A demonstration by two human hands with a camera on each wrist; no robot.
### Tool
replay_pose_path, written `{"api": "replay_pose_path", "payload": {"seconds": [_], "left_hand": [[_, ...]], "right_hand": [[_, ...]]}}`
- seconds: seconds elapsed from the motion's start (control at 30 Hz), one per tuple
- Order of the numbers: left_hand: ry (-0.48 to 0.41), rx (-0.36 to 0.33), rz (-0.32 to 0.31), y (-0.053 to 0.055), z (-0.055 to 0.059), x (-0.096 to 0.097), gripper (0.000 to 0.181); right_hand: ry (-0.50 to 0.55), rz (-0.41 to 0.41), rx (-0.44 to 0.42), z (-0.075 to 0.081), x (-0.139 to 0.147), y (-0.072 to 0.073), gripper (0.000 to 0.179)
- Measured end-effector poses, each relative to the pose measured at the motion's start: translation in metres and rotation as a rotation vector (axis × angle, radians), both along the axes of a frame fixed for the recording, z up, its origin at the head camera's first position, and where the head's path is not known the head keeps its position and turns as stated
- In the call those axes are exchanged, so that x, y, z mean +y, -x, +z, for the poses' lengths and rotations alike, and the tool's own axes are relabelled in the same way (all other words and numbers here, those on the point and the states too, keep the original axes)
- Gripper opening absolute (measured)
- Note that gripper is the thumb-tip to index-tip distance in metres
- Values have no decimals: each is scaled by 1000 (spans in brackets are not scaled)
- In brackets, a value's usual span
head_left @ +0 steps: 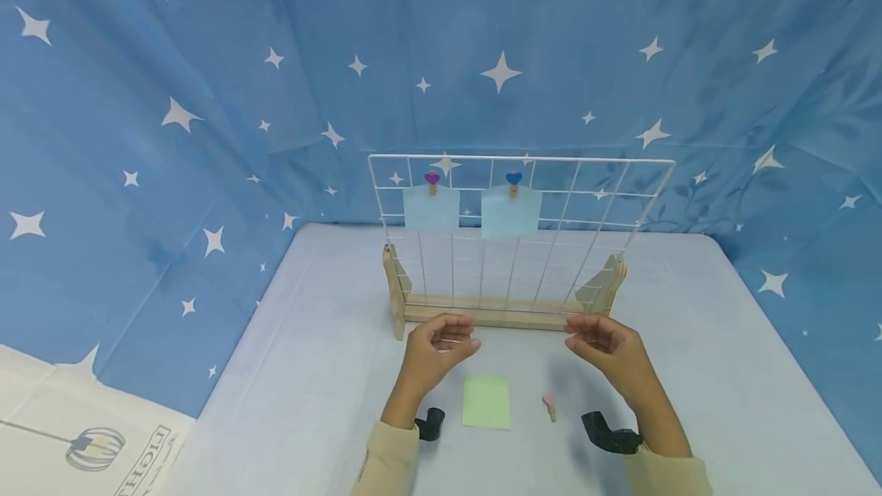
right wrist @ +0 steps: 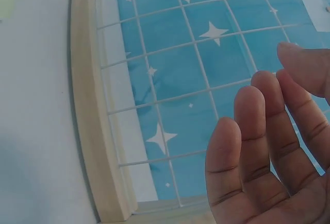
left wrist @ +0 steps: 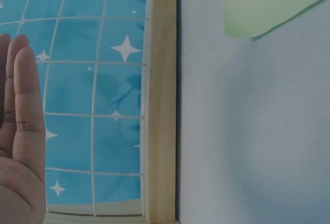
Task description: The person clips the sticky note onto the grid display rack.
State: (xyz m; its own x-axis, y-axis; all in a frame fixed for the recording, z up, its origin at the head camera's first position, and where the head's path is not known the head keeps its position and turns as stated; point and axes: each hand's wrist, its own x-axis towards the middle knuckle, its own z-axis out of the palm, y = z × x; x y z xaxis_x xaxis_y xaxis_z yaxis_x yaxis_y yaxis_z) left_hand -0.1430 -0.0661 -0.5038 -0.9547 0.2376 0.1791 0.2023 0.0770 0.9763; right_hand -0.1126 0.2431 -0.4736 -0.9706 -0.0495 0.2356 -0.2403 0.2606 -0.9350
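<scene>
Both hands hover over the table in front of a white wire grid rack [head_left: 551, 247] on a wooden base [head_left: 492, 316]. My left hand [head_left: 436, 354] holds nothing; its fingers bend gently toward the right. Facing it, my right hand [head_left: 609, 347] is empty too, its fingers relaxed. Between and below them lie a green paper note [head_left: 486, 403] and a small wooden clothespin with a pink top [head_left: 549, 406]. Two pale blue notes [head_left: 431, 209] hang on the grid, one under a purple heart clothespin [head_left: 432, 181], the other under a blue heart clothespin [head_left: 513, 182].
A pale cloth covers the table [head_left: 310, 343]. Blue star-print curtain [head_left: 386, 106] closes off the back and sides. Wooden end supports [head_left: 395, 289] hold up the grid. A black wrist-camera mount [head_left: 609, 435] juts inward from the right wrist, another [head_left: 432, 425] from the left.
</scene>
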Motion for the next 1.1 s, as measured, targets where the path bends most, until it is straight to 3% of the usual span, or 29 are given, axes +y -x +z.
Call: {"api": "replay_pose_path", "payload": {"seconds": [0.63,1.1], "left_hand": [[-5,-111,38,-18,-20,-4,33],[114,-128,64,-23,-31,-3,39]], "right_hand": [[-11,-50,-139,-23,-1,-14,29],[-32,-90,-215,-36,-1,-18,29]]}}
